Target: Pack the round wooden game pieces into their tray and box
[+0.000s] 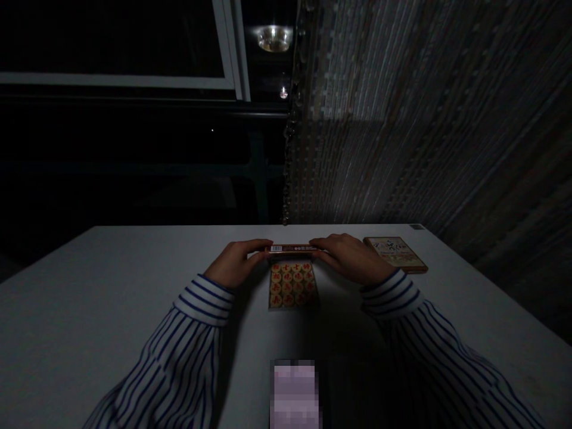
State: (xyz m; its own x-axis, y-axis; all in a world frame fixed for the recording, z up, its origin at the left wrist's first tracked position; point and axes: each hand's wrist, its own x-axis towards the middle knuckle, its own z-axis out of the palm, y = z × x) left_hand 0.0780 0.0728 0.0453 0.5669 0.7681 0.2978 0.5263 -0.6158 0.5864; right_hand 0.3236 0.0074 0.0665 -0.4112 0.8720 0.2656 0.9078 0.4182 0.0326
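A square tray of round Chinese chess pieces (292, 286) with red characters lies on the white table, its pieces set in rows. At its far edge, a printed box lid (292, 248) is seen nearly edge-on, with a barcode on its left part. My left hand (235, 260) pinches the lid's left end between thumb and fingers. On the opposite end, my right hand (346, 256) grips it the same way. The lid stands just over or against the tray's far side; whether the two touch cannot be made out.
A flat printed box (395, 255) lies to the right, beyond my right hand. Nearest me on the table (134, 298) is a blurred pinkish rectangle (295, 393). A bead curtain (357, 119) hangs behind the far edge, beside a dark window (111, 39).
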